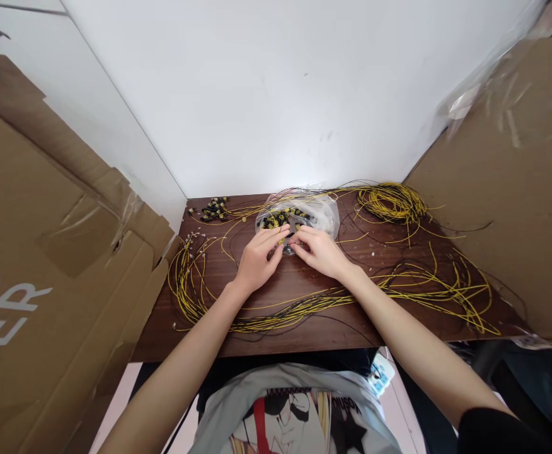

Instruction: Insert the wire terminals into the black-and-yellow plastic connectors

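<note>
At the middle of the brown table my left hand [261, 253] and my right hand [318, 251] meet, fingertips almost touching. Both sit at the near edge of a clear plastic bag [327, 214]. Inside the bag's mouth lie several small black and yellow parts [276, 219]. The left fingers are held together with the thumb curled toward them, and a small yellowish bit shows at their tips. My right thumb and fingers pinch close by something dark and thin. What exactly either hand holds is too small to make out.
Long yellow and black wires [299, 309] stretch across the table in front of my hands. A wire coil [392, 203] lies back right. Small black parts [215, 208] are piled back left. Cardboard [68, 252] on the left and cardboard [507, 202] on the right flank the table; a white wall stands behind.
</note>
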Demonstrator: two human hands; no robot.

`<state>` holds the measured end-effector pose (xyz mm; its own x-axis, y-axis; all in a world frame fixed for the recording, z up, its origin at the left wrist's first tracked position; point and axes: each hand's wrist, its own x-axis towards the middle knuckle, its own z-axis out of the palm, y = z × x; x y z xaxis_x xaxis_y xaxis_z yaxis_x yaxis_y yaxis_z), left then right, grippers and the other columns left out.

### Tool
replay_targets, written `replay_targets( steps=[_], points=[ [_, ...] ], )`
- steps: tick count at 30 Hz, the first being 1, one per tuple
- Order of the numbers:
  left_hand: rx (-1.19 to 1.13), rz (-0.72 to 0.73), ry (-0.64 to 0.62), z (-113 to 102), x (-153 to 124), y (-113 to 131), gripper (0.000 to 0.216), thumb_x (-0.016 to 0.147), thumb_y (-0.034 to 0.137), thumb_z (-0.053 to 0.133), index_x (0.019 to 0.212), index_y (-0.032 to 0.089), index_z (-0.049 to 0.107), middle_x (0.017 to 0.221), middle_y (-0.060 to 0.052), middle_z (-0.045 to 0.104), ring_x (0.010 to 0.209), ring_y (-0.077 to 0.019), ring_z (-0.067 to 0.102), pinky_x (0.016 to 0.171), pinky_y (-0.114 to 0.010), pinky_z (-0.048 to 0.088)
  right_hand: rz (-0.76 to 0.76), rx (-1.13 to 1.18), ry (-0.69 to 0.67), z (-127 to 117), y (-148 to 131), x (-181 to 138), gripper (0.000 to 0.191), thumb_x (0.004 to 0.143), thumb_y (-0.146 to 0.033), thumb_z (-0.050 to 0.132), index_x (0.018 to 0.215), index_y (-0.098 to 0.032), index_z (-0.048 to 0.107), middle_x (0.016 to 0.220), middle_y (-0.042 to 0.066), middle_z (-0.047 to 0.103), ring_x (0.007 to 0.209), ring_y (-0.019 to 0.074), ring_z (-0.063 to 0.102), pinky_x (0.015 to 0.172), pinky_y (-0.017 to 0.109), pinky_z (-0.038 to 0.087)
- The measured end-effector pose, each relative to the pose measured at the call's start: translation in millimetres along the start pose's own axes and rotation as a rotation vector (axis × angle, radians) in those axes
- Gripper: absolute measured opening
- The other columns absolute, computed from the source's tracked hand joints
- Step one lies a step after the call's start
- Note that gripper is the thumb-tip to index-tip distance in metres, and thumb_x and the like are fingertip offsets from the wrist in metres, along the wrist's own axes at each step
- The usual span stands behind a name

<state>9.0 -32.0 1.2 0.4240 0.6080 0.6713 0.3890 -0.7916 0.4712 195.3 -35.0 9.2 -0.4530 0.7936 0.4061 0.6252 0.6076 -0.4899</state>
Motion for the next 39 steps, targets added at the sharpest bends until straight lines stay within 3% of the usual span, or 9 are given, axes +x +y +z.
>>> replay_targets(
  steps=[5,11,13,18,22,27,29,33,39],
  points=[
    [0.012,-0.087,-0.014,0.1,-0.3,-1.1,0.033,0.087,0.013,0.047,0.116,0.02,0.061,0.117,-0.008,0.064,0.11,-0.0187,0.058,0.097,-0.039,0.046,0.009,-0.032,-0.032,0.3,0.1,-0.4,0.011,0.086,-0.018,0.049,0.088,-0.017,0.061,0.084,0.004,0.055,0.071,0.0141,0.052,0.065,0.026,0.04],
    [0.015,-0.268,0.023,-2.0,0.8,-1.2,0.029,0.087,0.016,0.047,0.112,0.019,0.062,0.106,-0.008,0.067,0.092,-0.0181,0.062,0.071,-0.029,0.051,0.023,-0.048,-0.02,-0.1,-1.3,-0.8,0.013,0.087,-0.019,0.05,0.088,-0.017,0.062,0.084,0.004,0.056,0.068,0.013,0.051,0.062,0.025,0.039],
    [0.02,-0.294,0.053,-3.0,1.2,-0.5,0.033,0.088,0.016,0.044,0.119,0.019,0.056,0.097,-0.006,0.067,0.084,-0.0163,0.061,0.072,-0.028,0.049,0.036,-0.052,-0.007,-0.4,-1.5,-0.9,0.013,0.088,-0.02,0.05,0.088,-0.017,0.062,0.085,0.004,0.057,0.068,0.0131,0.052,0.062,0.025,0.039],
    [0.151,-0.312,0.211,-13.4,3.9,0.7,0.038,0.088,0.011,0.038,0.126,0.016,0.043,0.09,-0.006,0.062,0.087,-0.0171,0.058,0.084,-0.034,0.045,0.071,-0.053,0.068,-0.9,0.4,-0.3,0.014,0.087,-0.02,0.049,0.082,-0.018,0.061,0.084,0.005,0.06,0.068,0.0144,0.053,0.065,0.028,0.041],
    [0.296,-0.312,0.395,-36.4,7.0,-8.5,0.033,0.084,0.006,0.037,0.109,0.018,0.054,0.094,-0.006,0.06,0.091,-0.0179,0.055,0.086,-0.033,0.043,0.123,-0.008,0.158,-1.6,2.5,0.4,0.013,0.086,-0.02,0.049,0.078,-0.018,0.06,0.082,0.006,0.062,0.067,0.0167,0.054,0.064,0.031,0.042],
    [0.424,-0.463,0.597,-71.5,2.6,-35.4,0.033,0.079,0.003,0.036,0.091,0.017,0.063,0.091,-0.007,0.062,0.089,-0.0188,0.056,0.086,-0.033,0.043,0.179,-0.001,0.23,-1.9,4.1,1.1,0.012,0.084,-0.021,0.051,0.078,-0.018,0.061,0.08,0.005,0.062,0.061,0.0153,0.052,0.062,0.031,0.04],
    [0.484,-0.547,0.532,-79.8,-2.3,-45.8,0.036,0.072,0.0,0.038,0.085,0.017,0.067,0.086,-0.007,0.063,0.085,-0.0205,0.056,0.087,-0.037,0.042,0.197,-0.009,0.26,-1.6,5.0,1.3,0.012,0.083,-0.021,0.051,0.077,-0.018,0.062,0.077,0.004,0.062,0.061,0.015,0.051,0.061,0.03,0.039],
    [0.572,-0.692,0.286,-82.5,-10.3,-54.3,0.037,0.063,0.0,0.044,0.081,0.018,0.072,0.077,-0.007,0.064,0.076,-0.0237,0.055,0.081,-0.041,0.045,0.223,0.008,0.304,-0.9,7.2,1.5,0.013,0.082,-0.021,0.052,0.075,-0.018,0.062,0.078,0.004,0.063,0.061,0.0146,0.051,0.061,0.029,0.039],
    [0.704,-0.864,-0.023,-77.9,-8.2,-42.2,0.036,0.07,0.008,0.049,0.095,0.019,0.072,0.096,-0.008,0.067,0.094,-0.0287,0.055,0.086,-0.04,0.045,0.229,0.022,0.3,0.0,7.1,1.0,0.013,0.081,-0.021,0.052,0.075,-0.018,0.063,0.079,0.003,0.065,0.06,0.0143,0.052,0.062,0.028,0.039]
  ],
)
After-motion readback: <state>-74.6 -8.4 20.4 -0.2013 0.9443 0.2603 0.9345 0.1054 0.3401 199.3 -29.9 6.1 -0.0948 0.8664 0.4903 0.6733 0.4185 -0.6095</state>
